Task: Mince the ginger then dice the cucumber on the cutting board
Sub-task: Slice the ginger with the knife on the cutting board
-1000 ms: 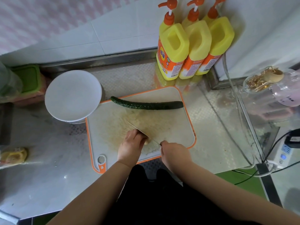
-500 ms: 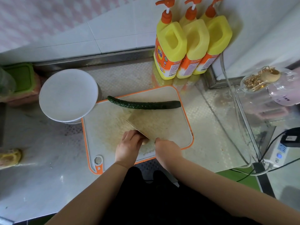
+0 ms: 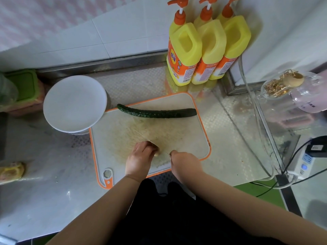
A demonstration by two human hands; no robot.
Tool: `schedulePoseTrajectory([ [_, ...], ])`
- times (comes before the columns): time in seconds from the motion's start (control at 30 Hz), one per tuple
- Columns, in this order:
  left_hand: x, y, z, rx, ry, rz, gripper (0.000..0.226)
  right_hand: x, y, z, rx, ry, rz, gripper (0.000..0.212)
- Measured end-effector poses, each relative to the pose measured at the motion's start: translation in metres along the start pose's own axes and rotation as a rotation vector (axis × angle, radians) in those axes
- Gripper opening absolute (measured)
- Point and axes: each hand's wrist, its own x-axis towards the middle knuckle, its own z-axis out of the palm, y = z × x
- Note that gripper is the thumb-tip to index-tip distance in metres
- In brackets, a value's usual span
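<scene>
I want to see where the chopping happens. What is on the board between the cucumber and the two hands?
In the head view, only bare, stained cutting board lies between the cucumber and the left hand and right hand, plus the knife blade angling up from the hands.

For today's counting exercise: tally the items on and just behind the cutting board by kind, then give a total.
Yellow plastic pump bottles with orange tops: 3
Long dark green cucumber: 1
White cutting board with orange rim: 1
Round white plate: 1
Total: 6
</scene>
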Motion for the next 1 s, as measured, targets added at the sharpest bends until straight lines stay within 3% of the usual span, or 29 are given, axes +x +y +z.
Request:
schedulePoseTrajectory([
  [0.07, 0.001, 0.001, -0.001, 0.024, -0.028, -0.025, 0.002, -0.003, -0.002, -0.002, -0.020, 0.006, -0.021, 0.018],
  [0.17, 0.001, 0.001, 0.000, 0.048, -0.042, -0.052, 0.005, -0.006, -0.005, -0.004, -0.027, 0.010, -0.018, 0.019],
  [0.3, 0.001, 0.001, 0.001, 0.016, -0.017, -0.039, 0.027, -0.005, -0.008, -0.008, -0.029, -0.017, 0.004, 0.019],
  [0.57, 0.000, 0.000, 0.000, -0.035, 0.027, -0.001, 0.019, 0.012, -0.016, -0.004, 0.004, -0.055, 0.046, 0.025],
  [0.8, 0.005, 0.001, -0.006, 0.095, 0.060, 0.123, 0.018, 0.023, 0.002, -0.008, 0.199, -0.051, 0.088, 0.025],
  [1.0, 0.001, 0.000, -0.004, 0.009, -0.032, -0.014, 0.025, 0.010, -0.005, 0.001, 0.070, -0.005, 0.030, 0.014],
])
